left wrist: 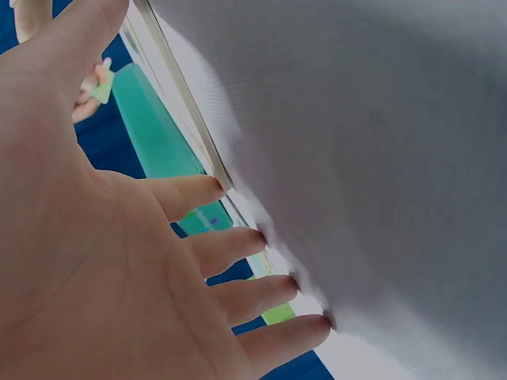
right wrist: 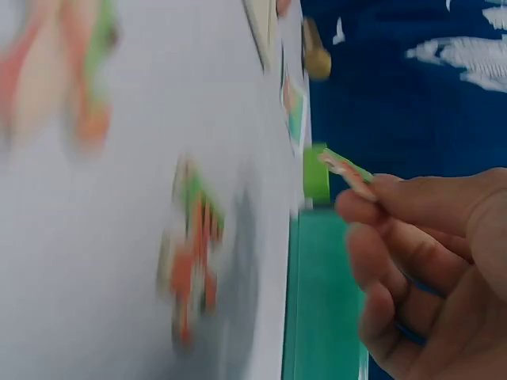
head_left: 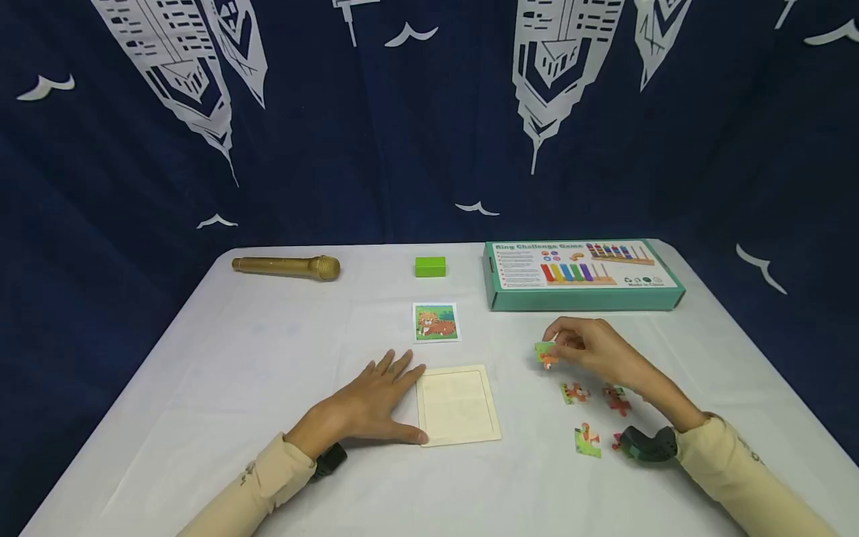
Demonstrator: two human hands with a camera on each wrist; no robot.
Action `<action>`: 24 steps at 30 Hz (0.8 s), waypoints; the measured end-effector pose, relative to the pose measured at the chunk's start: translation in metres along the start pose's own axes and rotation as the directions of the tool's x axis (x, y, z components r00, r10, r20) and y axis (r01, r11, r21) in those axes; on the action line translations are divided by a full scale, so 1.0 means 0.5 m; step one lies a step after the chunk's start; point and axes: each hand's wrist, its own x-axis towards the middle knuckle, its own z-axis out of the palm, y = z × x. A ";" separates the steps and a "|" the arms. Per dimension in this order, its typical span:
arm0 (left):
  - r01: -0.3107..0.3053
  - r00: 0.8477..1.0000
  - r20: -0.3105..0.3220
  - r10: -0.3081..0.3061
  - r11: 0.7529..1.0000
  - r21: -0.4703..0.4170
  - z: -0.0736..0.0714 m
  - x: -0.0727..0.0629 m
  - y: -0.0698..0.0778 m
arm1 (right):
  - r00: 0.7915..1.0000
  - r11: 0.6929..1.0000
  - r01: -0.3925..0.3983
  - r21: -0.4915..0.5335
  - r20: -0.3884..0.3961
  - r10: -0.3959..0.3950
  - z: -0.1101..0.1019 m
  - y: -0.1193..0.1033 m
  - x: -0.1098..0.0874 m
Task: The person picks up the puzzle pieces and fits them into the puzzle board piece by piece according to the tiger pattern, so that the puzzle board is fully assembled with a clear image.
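My left hand (head_left: pixel 365 406) lies spread on the white table, its thumb and index fingertip at the left edge of a pale wooden puzzle tray (head_left: pixel 459 406). In the left wrist view the fingers (left wrist: pixel 230 252) are straight and their tips meet the cloth. Between thumb and fingertips my right hand (head_left: pixel 600 354) pinches a green and orange puzzle piece (head_left: pixel 545 356), held above the table; the right wrist view shows the piece (right wrist: pixel 348 172) edge-on. Below that hand lie several loose puzzle pieces, among them one with stripes (head_left: pixel 575 393) and a green one (head_left: pixel 587 441).
A picture card of a tiger (head_left: pixel 436 323) lies behind the tray, with a green block (head_left: pixel 430 267) farther back. A gold microphone (head_left: pixel 287 267) rests at the back left. At the back right sits a teal game box (head_left: pixel 582 298), close beyond the right hand.
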 end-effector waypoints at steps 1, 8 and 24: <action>0.001 1.000 0.000 -0.001 1.000 -0.001 0.000 0.000 0.000 | 1.000 1.000 -0.003 0.027 0.007 0.003 0.006 -0.009 0.003; 0.001 1.000 0.006 -0.001 1.000 0.007 0.000 0.001 0.001 | 0.997 0.967 -0.008 0.254 0.076 -0.012 0.065 -0.070 0.044; 0.026 1.000 0.012 -0.027 0.999 0.035 -0.005 0.006 0.001 | 0.975 0.931 -0.024 0.365 0.216 -0.060 0.199 -0.142 0.118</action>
